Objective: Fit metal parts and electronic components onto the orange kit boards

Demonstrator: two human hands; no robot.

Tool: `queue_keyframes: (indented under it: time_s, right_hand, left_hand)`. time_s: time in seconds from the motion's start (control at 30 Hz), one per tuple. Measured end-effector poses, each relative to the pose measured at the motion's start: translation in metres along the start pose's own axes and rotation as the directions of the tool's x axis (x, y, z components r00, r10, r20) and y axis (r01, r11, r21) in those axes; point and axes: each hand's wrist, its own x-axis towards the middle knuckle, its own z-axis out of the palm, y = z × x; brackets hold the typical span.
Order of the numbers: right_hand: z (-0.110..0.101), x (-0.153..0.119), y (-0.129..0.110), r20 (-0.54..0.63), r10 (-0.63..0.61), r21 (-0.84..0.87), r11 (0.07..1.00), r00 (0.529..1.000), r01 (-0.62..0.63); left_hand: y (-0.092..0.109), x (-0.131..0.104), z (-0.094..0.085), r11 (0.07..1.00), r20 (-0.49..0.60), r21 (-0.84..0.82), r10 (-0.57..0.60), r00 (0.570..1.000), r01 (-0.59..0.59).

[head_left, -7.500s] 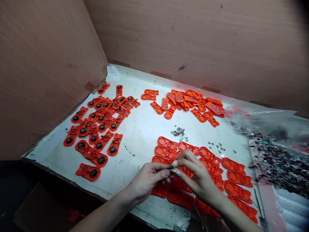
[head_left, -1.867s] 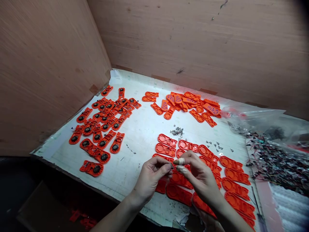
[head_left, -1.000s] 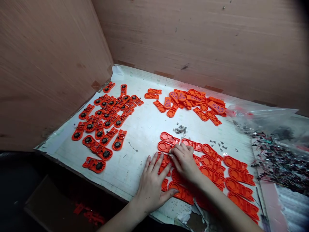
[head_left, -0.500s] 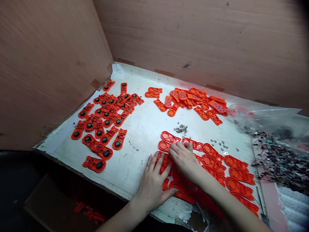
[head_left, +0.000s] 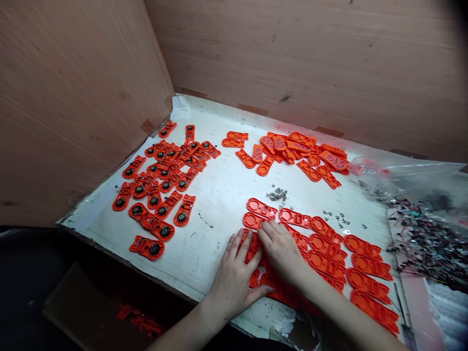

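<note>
My left hand [head_left: 234,278]: fingers spread flat over moulded orange plastic shells [head_left: 252,249], rounded at one end. My right hand [head_left: 284,249]: fingers bunched over them too, tips hidden, can't tell if pinching anything. Shiny metal bits [head_left: 278,194] heaped beyond.

Left wall [head_left: 80,107]: a brown, wood-grained panel, standing on my left.
Back wall [head_left: 300,63]: similar board facing me, scuffed with a dark mark [head_left: 286,96], meeting the left panel in a corner.
Tape [head_left: 252,108]: brown strips along the back wall's foot.
Tabletop [head_left: 226,195]: I see white covering, stained, torn near me.
Light: pale above, deep shadow below the table.
</note>
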Motion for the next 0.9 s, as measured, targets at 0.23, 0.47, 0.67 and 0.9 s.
queue_keyframes:
  time_s: [0.23, 0.47, 0.67, 0.9]
  right_hand:
    - [0.006, -0.032, 0.004, -0.19, 0.132, 0.173, 0.98, 0.973, -0.1]
    - [0.015, -0.049, -0.004, -0.325, 0.112, 0.017, 0.994, 0.939, -0.112]
    - [0.006, -0.043, -0.008, -0.151, 0.217, 0.149, 0.969, 0.964, -0.195]
    - [-0.01, -0.021, 0.076, -0.177, 0.464, 0.38, 0.846, 0.868, -0.374]
  left_hand:
    - [-0.003, 0.0, 0.0, 0.999, -0.033, 0.031, 0.036, 0.999, -0.035]
    - [-0.003, -0.001, 0.001, 0.997, -0.026, 0.057, 0.044, 0.999, -0.042]
    - [-0.004, -0.001, 0.002, 0.996, -0.036, 0.064, 0.059, 0.998, -0.057]
    - [-0.001, 0.001, -0.004, 0.99, -0.054, 0.113, 0.085, 0.995, -0.078]
